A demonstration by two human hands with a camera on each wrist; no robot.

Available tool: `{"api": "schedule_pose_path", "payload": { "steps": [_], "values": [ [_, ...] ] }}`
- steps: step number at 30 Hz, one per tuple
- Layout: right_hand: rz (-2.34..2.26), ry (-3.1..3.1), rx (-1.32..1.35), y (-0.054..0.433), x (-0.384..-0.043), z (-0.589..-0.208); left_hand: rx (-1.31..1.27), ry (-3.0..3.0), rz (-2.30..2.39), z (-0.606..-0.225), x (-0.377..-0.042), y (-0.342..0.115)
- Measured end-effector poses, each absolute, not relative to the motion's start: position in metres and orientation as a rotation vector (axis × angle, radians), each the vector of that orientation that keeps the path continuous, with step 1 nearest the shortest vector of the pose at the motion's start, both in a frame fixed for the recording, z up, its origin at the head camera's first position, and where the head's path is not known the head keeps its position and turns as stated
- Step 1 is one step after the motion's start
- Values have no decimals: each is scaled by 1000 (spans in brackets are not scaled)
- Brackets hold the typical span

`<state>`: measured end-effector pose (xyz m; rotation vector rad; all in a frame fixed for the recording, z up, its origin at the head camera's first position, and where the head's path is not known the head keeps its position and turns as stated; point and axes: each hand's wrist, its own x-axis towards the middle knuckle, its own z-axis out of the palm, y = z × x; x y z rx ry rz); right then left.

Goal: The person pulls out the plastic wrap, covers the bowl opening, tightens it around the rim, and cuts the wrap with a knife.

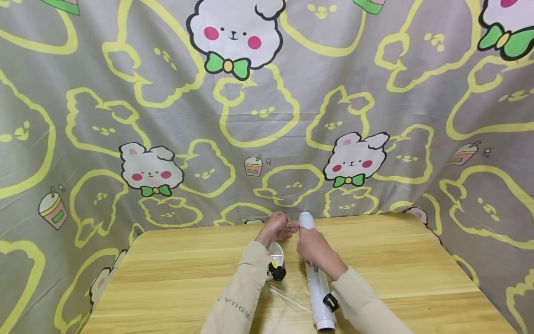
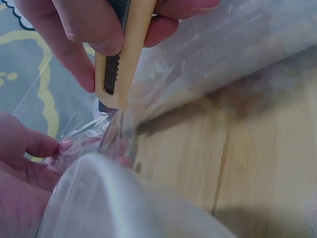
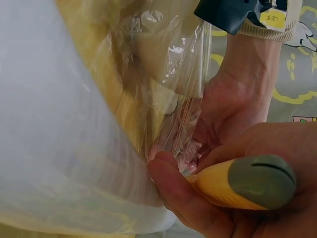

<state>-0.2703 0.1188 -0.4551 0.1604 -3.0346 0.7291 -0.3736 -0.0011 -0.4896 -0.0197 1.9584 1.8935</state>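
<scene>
A long roll of cling film (image 1: pixel 320 297) lies on the table, pointing away from me. My right hand (image 1: pixel 314 246) is over the far part of the roll and grips a yellow-and-grey utility knife (image 3: pixel 247 182). In the left wrist view, the knife's front end meets a stretched, gathered strip of cling film (image 2: pixel 84 131). My left hand (image 1: pixel 277 226) pinches that gathered film at the left of the roll. Beneath the left wrist stands a white bowl (image 1: pixel 276 252), with film stretched over it in the right wrist view. The left arm partly hides the bowl.
The wooden table (image 1: pixel 175 278) ends at a grey patterned curtain (image 1: pixel 254 125) hanging behind it and at both sides. Loose film (image 1: pixel 288 297) spreads between bowl and roll. Black camera mounts (image 1: pixel 276 271) sit on both wrists.
</scene>
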Motion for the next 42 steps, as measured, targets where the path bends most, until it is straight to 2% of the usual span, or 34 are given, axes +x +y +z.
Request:
{"api": "schedule_pose_path", "payload": {
  "steps": [42],
  "values": [
    [919,-3007,277,123,-211,-454,37,2079,1918,-488,-373,0]
  ]
}}
